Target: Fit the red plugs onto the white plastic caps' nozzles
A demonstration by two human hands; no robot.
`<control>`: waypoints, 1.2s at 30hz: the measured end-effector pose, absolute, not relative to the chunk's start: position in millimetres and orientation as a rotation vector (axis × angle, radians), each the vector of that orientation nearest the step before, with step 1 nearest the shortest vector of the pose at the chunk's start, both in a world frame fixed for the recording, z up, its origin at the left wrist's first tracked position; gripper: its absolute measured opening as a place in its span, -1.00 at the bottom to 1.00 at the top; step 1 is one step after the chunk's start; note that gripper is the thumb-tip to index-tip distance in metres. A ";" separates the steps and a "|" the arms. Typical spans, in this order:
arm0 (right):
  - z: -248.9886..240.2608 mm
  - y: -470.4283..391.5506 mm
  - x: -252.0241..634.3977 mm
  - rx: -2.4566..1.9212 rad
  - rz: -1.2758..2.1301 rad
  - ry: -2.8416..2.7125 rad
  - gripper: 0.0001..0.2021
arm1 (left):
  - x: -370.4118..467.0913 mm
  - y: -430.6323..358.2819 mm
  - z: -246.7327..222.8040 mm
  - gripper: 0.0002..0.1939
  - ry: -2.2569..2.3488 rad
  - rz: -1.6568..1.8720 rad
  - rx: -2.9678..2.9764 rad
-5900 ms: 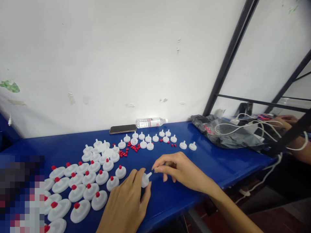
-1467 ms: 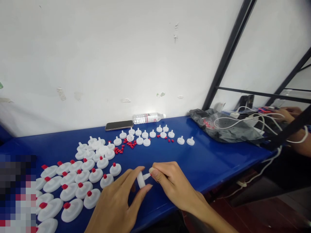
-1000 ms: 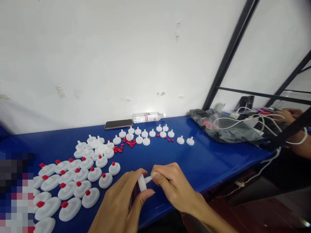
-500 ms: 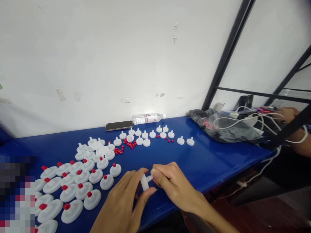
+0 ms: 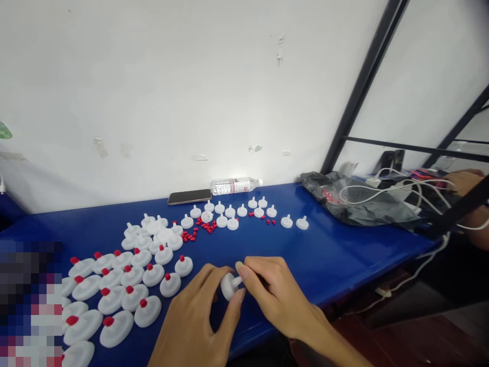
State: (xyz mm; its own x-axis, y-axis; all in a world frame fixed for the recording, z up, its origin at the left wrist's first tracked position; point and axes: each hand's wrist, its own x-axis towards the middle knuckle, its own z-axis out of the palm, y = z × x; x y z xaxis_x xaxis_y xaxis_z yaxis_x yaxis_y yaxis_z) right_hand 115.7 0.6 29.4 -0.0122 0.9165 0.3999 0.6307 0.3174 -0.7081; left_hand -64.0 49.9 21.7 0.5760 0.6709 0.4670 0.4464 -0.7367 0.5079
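Note:
Near the table's front edge my left hand (image 5: 198, 316) grips a white spouted cap (image 5: 228, 287) by its round base, between thumb and fingers. The cap is tilted so that its spout points right. My right hand (image 5: 275, 294) is closed in a pinch at the spout's end; the fingers hide the tip and anything else in them. To the left stand several white spouted caps with red tips (image 5: 148, 311). Further back are several white spouted caps without red tips (image 5: 233, 224), and small loose red tips (image 5: 207, 227) lie scattered among them.
A phone (image 5: 190, 197) and a clear bottle lying on its side (image 5: 235, 186) are against the wall. On the right lie a dark plastic bag (image 5: 355, 206) and white cables (image 5: 420, 186), beside a black metal frame (image 5: 349, 112). Another person's arm shows at the far right.
The held white cap has turned, so its round base faces me more. Both hands stay close together at nearly the same spot. The view has shifted slightly.

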 end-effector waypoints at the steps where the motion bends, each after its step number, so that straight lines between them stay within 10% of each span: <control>1: 28.6 0.6 115.9 -1.401 0.421 -1.737 -0.58 | -64.1 50.2 20.2 -0.76 0.938 0.993 2.505; 14: 28.9 -4.5 116.0 -1.351 0.482 -1.764 -0.55 | -85.2 55.4 41.9 -0.81 1.019 1.219 2.645; 26: 17.7 -4.2 117.3 -1.402 0.532 -1.804 -0.55 | -196.6 114.6 111.0 -0.77 2.133 1.207 2.243; 36: 20.1 -5.4 115.7 -1.441 0.585 -1.847 -0.53 | -246.0 165.2 61.7 -0.67 2.292 1.145 2.250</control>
